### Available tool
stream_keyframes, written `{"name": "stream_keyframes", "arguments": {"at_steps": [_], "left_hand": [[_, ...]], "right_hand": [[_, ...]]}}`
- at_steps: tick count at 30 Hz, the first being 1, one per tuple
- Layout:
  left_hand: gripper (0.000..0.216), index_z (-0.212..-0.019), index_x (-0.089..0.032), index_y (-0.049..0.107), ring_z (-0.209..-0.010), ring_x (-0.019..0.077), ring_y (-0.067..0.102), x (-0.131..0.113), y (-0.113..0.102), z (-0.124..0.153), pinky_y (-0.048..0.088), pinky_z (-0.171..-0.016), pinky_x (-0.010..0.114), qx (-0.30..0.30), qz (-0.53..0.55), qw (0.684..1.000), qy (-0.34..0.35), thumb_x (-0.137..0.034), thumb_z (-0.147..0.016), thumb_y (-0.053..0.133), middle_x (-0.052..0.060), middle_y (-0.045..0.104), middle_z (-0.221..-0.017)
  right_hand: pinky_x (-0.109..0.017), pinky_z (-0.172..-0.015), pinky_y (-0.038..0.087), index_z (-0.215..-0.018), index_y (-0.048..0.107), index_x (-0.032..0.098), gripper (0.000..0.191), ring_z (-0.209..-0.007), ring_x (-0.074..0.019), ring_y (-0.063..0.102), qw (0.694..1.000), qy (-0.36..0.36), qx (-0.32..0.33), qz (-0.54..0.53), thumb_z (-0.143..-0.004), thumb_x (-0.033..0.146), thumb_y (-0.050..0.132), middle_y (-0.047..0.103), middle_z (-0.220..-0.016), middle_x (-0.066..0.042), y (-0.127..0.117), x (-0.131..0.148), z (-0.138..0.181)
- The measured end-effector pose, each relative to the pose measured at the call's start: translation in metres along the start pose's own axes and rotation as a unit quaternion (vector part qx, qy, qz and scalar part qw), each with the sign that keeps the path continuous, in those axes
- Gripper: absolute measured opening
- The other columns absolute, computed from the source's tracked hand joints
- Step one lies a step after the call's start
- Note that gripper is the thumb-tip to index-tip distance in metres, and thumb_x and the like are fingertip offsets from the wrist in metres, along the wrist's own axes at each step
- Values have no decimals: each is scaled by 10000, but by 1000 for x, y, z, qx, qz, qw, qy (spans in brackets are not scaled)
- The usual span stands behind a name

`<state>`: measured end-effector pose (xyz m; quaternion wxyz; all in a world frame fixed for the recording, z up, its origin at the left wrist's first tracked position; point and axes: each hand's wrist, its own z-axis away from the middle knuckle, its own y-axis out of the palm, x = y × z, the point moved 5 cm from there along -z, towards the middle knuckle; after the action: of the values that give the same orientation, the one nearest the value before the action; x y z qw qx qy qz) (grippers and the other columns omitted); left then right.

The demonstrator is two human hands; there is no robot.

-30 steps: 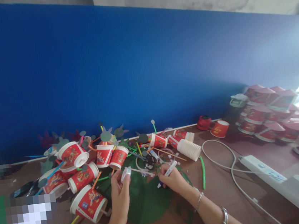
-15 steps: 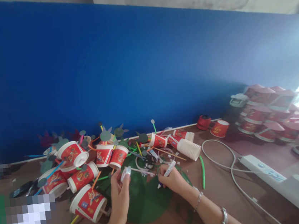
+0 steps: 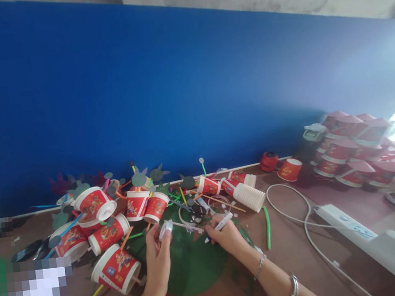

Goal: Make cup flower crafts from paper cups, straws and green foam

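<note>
My left hand pinches a small whitish, shiny object between thumb and fingers; its exact kind is unclear. A thin white stick runs from beside it toward the right, and I cannot tell whether it is held. In my right hand is a white marker with a dark purple band near its lower end, which points down and left. Both hands are over a round green sheet. Scissors with dark handles lie just beyond them.
Red paper cups with straws and paper pieces crowd the left. A stack of cups lies behind my right hand. To the right are a white power strip, its looping cable and piled red paper-cup crafts. A blue panel stands behind.
The marker in my right hand has tilted flatter, its lower end moving slightly up and left. My left hand stays nearly where it was, with the small whitish object still pinched.
</note>
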<state>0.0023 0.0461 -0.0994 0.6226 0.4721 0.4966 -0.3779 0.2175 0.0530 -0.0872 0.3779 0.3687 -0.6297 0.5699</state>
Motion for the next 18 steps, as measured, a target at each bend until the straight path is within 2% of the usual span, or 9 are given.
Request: {"name": "stream_keyframes", "arguments": {"at_steps": [10, 18], "left_hand": [[493, -1132, -215, 466, -968, 206, 556, 0, 0, -1, 436, -878, 377, -2, -4, 1000, 6, -466, -739, 622, 60, 540, -1092], [508, -1122, -212, 470, -942, 199, 566, 1, 0, -1, 444, -864, 364, -6, 2, 1000, 3, -472, -720, 640, 56, 551, -1070]], "right_hand": [[-201, -445, 342, -541, 384, 216, 232, -415, -107, 486, 1000, -11, -12, 5, -712, 248, 537, 484, -415, 60, -1, -1, -1], [-180, -371, 291, -522, 347, 223, 190, -353, -82, 424, 1000, -1, 3, -28, -636, 165, 488, 438, -401, 80, 0, -1, 0]]}}
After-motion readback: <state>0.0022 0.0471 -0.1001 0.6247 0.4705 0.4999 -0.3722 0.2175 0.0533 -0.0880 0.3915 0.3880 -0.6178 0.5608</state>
